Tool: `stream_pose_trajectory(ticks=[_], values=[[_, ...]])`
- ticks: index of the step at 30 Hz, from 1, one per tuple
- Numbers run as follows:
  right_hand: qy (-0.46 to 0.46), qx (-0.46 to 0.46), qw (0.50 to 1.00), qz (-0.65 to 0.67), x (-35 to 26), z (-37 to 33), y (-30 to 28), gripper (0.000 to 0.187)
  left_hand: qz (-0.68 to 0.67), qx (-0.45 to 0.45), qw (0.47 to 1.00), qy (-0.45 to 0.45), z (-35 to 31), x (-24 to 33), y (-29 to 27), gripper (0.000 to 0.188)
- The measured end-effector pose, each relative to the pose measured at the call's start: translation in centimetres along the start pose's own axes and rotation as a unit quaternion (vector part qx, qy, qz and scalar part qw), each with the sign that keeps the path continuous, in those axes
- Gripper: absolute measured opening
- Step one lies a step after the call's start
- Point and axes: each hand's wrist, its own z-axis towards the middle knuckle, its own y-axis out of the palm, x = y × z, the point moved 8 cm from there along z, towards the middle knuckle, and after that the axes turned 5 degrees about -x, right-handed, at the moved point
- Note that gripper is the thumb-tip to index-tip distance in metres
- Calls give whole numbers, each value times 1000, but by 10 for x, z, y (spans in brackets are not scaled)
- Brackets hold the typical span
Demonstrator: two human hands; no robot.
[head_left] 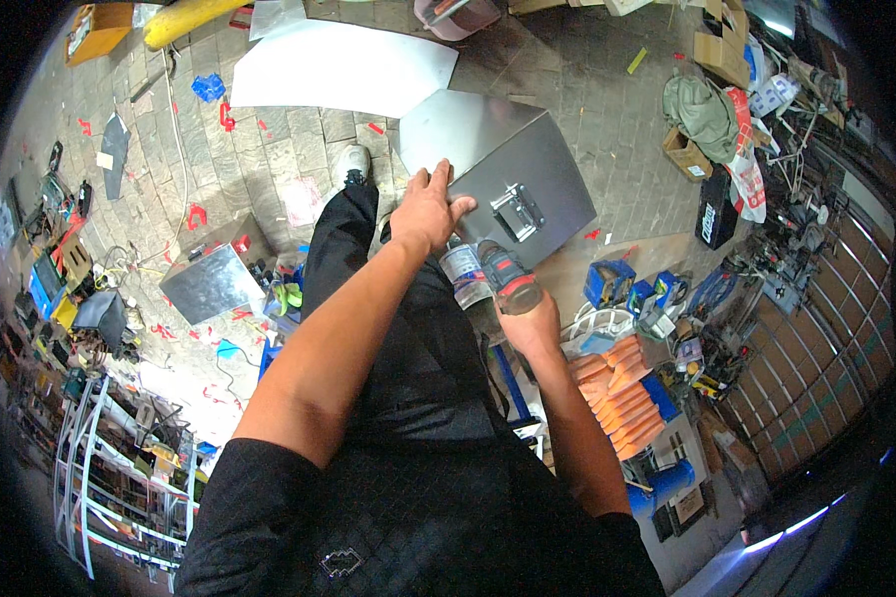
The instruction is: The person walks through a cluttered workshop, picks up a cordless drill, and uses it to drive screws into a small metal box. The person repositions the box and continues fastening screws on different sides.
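Note:
A grey sheet-metal box [553, 184] stands tilted in front of me, with a silver folding handle [518, 212] fixed on the side facing up. My left hand [425, 211] lies on the box's near left edge, fingers stretched out and thumb spread apart. In my right hand [531, 325] is a cordless drill [505, 271], dark grey with a red band. The drill's front end is close to the box's near side; its tip is hidden, so I cannot tell whether it touches. Just left of the drill is a clear plastic container [461, 267] with a label.
A large white sheet [343, 68] lies on the paved floor beyond the box. Orange folded pieces [627, 398] and blue-packed items [607, 283] are on my right. Another metal box [214, 284] sits at left. Metal racks [100, 468] and cluttered tools line both sides.

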Motion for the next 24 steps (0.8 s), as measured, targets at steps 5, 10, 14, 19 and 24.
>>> stream_pose_trajectory(ticks=[5,10,14,19,24], values=[[-19,6,1000,-12,-8,-2,-4,39,22,31,999,12,0,0,-1,82],[-20,12,1000,-21,-8,-2,-5,39,-1,16,1000,12,0,0,0,82],[-8,20,999,-33,-4,-2,-3,41,1,14,1000,5,-3,2,-2,80],[-21,43,999,-17,0,-1,-2,43,-2,6,1000,7,-2,5,-3,79],[-12,12,1000,-5,2,2,-1,43,3,12,1000,-3,-5,7,-5,78]])
